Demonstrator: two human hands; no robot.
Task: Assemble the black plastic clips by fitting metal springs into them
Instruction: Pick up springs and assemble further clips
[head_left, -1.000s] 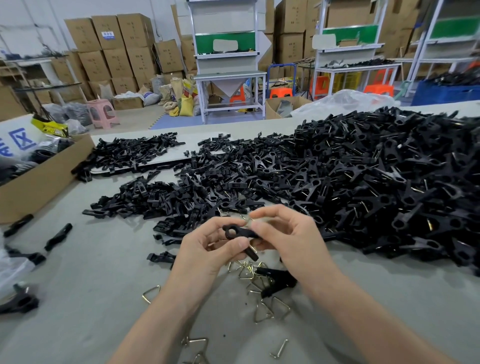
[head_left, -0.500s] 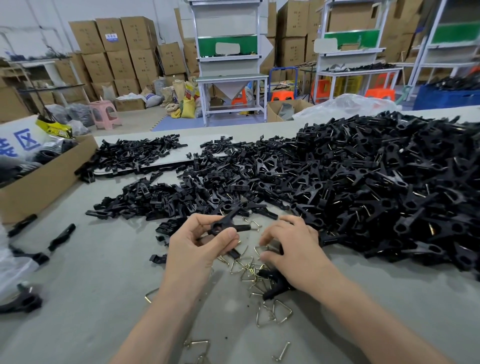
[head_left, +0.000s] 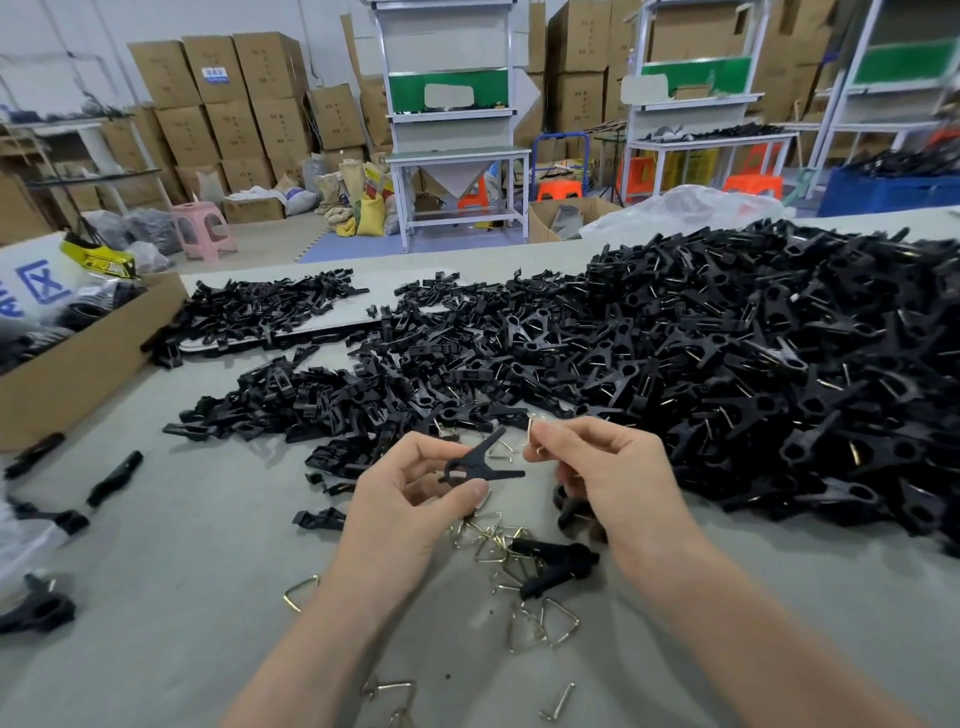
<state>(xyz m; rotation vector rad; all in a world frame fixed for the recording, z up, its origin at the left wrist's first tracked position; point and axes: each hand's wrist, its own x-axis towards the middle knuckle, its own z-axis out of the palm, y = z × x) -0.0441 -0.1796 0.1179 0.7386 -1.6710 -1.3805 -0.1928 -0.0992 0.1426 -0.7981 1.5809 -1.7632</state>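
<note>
My left hand (head_left: 410, 506) pinches a black plastic clip (head_left: 480, 462) between thumb and fingers, its two prongs pointing right. Just to its right, my right hand (head_left: 605, 467) pinches a small metal spring (head_left: 534, 434) at its fingertips, close to the clip's upper prong but apart from it. Both hands hover above the grey table. Several loose triangular springs (head_left: 550, 623) lie on the table under and in front of the hands, around a black clip part (head_left: 558, 564).
A big heap of black clips (head_left: 753, 374) covers the right half of the table. A flatter spread of clip halves (head_left: 322, 395) lies centre-left. A cardboard box (head_left: 88, 358) stands at the left edge. Stray clips (head_left: 111, 478) lie at the left.
My right hand went down to the springs on the table, then rose with one spring pinched. My left hand kept the clip and turned it so its prongs face right.
</note>
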